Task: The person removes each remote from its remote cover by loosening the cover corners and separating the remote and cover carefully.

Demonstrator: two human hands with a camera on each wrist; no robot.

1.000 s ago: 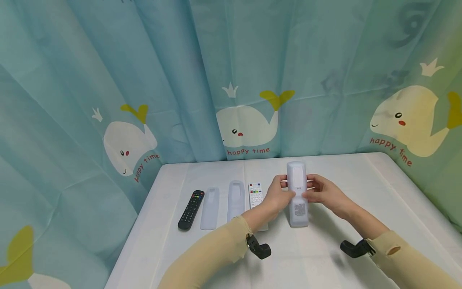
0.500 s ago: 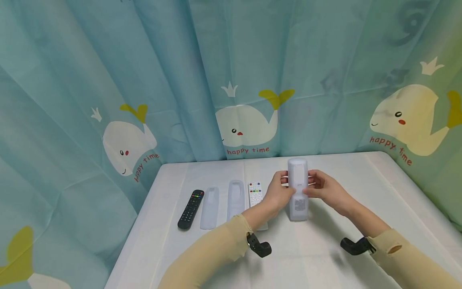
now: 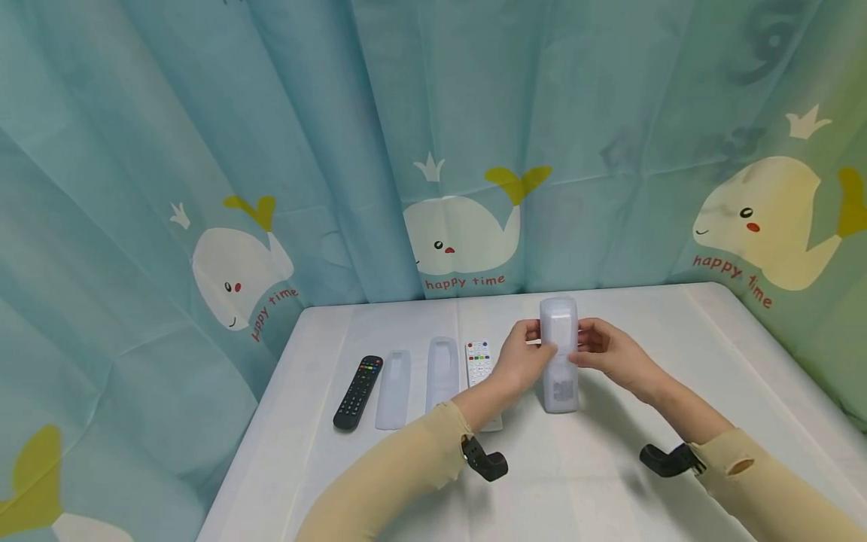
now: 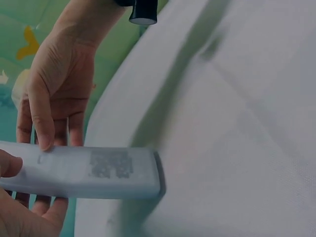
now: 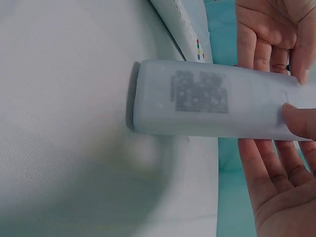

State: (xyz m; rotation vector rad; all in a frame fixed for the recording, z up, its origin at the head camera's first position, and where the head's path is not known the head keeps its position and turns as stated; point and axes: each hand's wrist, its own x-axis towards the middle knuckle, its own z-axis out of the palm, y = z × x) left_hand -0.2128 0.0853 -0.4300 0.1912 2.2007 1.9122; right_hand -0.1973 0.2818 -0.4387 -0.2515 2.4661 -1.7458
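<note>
A remote control in a translucent silicone cover (image 3: 561, 384) is held lengthwise between both hands, its back toward me. A dark printed label (image 5: 200, 93) shows through the cover near the close end. My left hand (image 3: 524, 360) grips the left edge, thumb on the back and fingers under it. From the right edge my right hand (image 3: 612, 355) pinches it in the same way. In the left wrist view the covered remote (image 4: 74, 170) lies across the picture, its close end right over the table with a shadow along it. Its front face is hidden.
Left of the hands, a white remote (image 3: 479, 361) with coloured buttons lies partly behind the left forearm. Two empty translucent covers (image 3: 443, 369) and a black remote (image 3: 357, 393) lie farther left on the white table (image 3: 582, 482). A whale-print curtain (image 3: 460, 113) hangs behind.
The covered remote's close end has come up slightly, away from me. My left thumb has slid a little farther up the back. The right hand has barely moved; the other things lie still.
</note>
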